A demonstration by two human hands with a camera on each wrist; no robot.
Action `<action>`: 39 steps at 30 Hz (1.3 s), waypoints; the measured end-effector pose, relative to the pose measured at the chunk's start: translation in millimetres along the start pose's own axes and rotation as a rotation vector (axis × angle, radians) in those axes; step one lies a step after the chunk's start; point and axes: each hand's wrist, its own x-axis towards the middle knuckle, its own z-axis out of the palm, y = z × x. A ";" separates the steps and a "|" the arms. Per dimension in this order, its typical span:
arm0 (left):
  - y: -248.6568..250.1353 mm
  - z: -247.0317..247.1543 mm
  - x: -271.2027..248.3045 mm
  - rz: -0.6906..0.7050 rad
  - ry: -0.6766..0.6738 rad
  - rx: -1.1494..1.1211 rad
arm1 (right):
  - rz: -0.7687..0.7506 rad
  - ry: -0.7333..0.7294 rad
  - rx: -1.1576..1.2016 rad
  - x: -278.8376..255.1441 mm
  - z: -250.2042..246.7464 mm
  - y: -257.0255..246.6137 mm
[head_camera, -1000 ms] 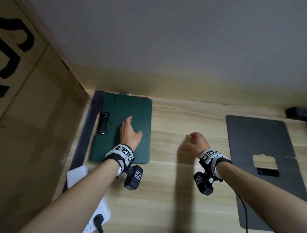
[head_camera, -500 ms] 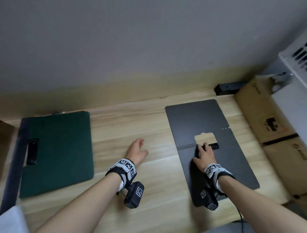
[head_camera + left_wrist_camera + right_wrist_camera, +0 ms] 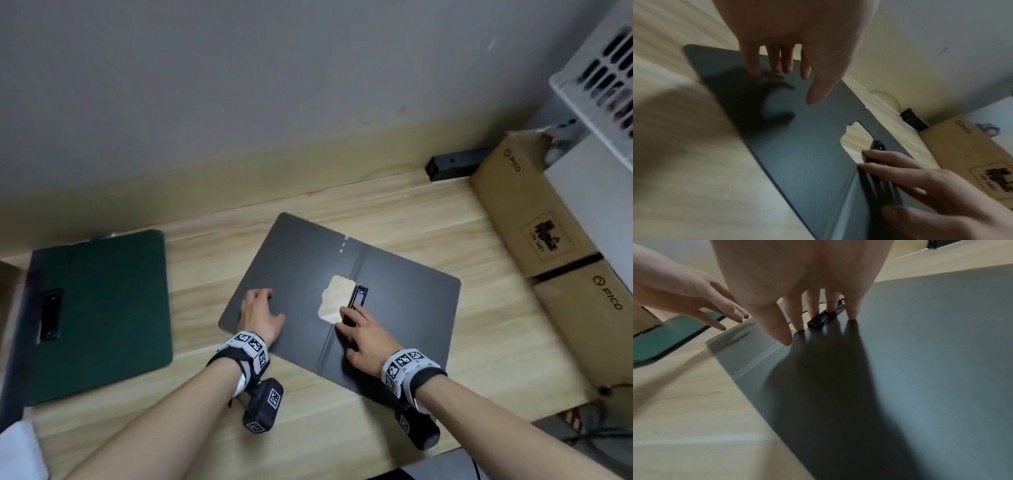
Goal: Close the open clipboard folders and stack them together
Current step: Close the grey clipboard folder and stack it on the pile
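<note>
A dark grey clipboard folder (image 3: 404, 294) lies open and flat on the wooden table (image 3: 212, 260), turned at an angle, with a cut-out window and a black clip (image 3: 358, 298) by its fold. My left hand (image 3: 260, 315) rests with straight fingers on its left leaf (image 3: 797, 146). My right hand (image 3: 359, 329) presses straight fingers on the fold and the clip (image 3: 824, 318). A closed green clipboard folder (image 3: 102, 308) lies at the left, apart from both hands.
Two cardboard boxes (image 3: 548, 246) stand along the table's right edge, with a white slotted crate (image 3: 603, 78) above them. A black block (image 3: 452, 164) sits at the back wall. Something white (image 3: 20, 452) shows at the bottom left corner.
The grey folder has been turned and drawn leftward toward the middle. My left hand has moved from the bare table onto its left leaf. My right hand stays by the clip.
</note>
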 end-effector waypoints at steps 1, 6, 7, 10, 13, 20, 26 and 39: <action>-8.0 -3.2 0.0 -0.039 0.020 0.029 | -0.025 -0.005 0.011 1.6 -0.3 -0.9; -49.9 -13.2 -7.8 -0.351 0.096 0.082 | -0.062 -0.068 0.120 7.1 -8.5 7.1; -56.0 -12.6 -10.5 -0.398 0.093 0.089 | -0.058 -0.054 0.154 6.7 -9.9 9.5; -65.5 -8.2 -14.5 -0.448 0.092 0.082 | 0.003 0.061 0.188 0.5 -13.4 11.3; -61.4 -6.3 -10.4 -0.512 0.086 -0.044 | 0.133 0.045 0.173 -2.5 -13.8 8.8; -90.3 -39.8 -0.7 -0.571 -0.064 -0.362 | 0.185 -0.060 0.208 30.2 -20.1 -11.4; -72.9 -120.9 -16.0 -0.349 -0.087 -0.540 | 0.155 -0.168 0.273 69.0 -38.1 -43.5; 109.9 -106.3 -40.7 0.175 -0.589 -0.386 | 0.247 0.144 0.971 20.0 -100.1 23.8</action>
